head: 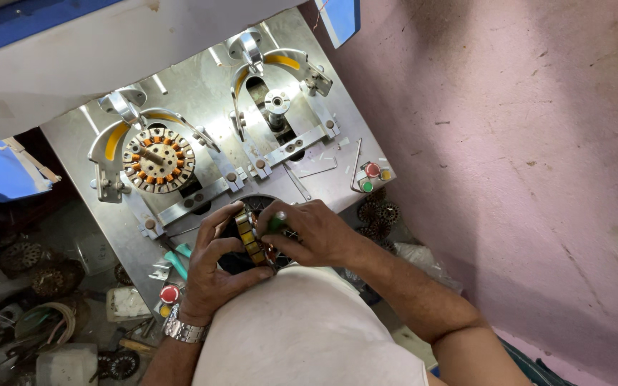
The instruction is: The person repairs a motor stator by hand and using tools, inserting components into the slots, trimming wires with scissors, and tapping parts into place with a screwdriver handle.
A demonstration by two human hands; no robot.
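A: Where was the stator (250, 239)?
B: Front edge of the winding machine plate (202, 93), on edge, axis approx. left-right.
A: Hands?
B: Left hand (212, 268) fingers wrapped its rim; right hand (312, 232) pinched a green-handled tool (277, 221) against it.

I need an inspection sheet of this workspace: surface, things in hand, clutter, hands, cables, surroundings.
Surface: tilted metal plate with two winding stations.
Job's things: round stator core held between both hands; green-handled tool in the right hand.
Clutter: second stator mounted on the left station; loose cores at the right edge; teal-handled tool below the plate.
Grippers: left hand, wearing a metal watch, grips the core; right hand grips the tool.
Cables: coiled wires at lower left.
Surroundings: pink wall; red and green buttons.
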